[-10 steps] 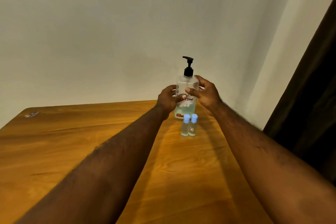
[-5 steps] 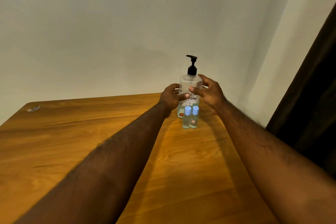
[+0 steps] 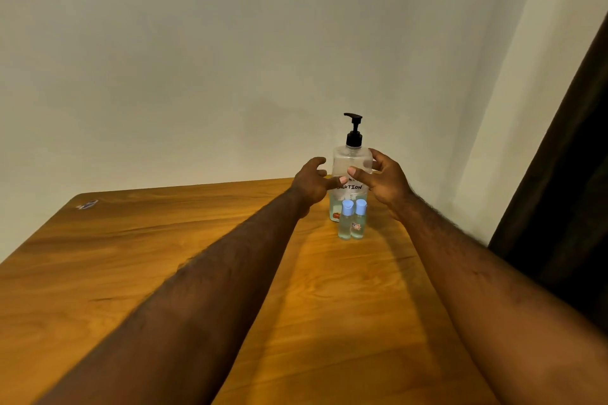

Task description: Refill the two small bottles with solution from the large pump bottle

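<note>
The large clear pump bottle (image 3: pixel 351 159) with a black pump head and a handwritten label stands upright near the table's far right corner, partly filled with pale liquid. My left hand (image 3: pixel 311 182) curls round its left side with the thumb across the label. My right hand (image 3: pixel 383 179) grips its right side, thumb on the front and fingers behind. Two small bottles with light blue caps stand upright and touching just in front of it: the left small bottle (image 3: pixel 345 223) and the right small bottle (image 3: pixel 358 222). Both hold pale liquid and are capped.
The wooden table (image 3: pixel 197 256) stretches to the left and toward me. A small sticker or scrap (image 3: pixel 88 204) lies at its far left corner. A pale wall stands close behind the bottles, and a dark curtain (image 3: pixel 566 191) hangs at the right.
Both hands stay round the pump bottle. My fingers look a little looser on it than before, and the view has shifted slightly.
</note>
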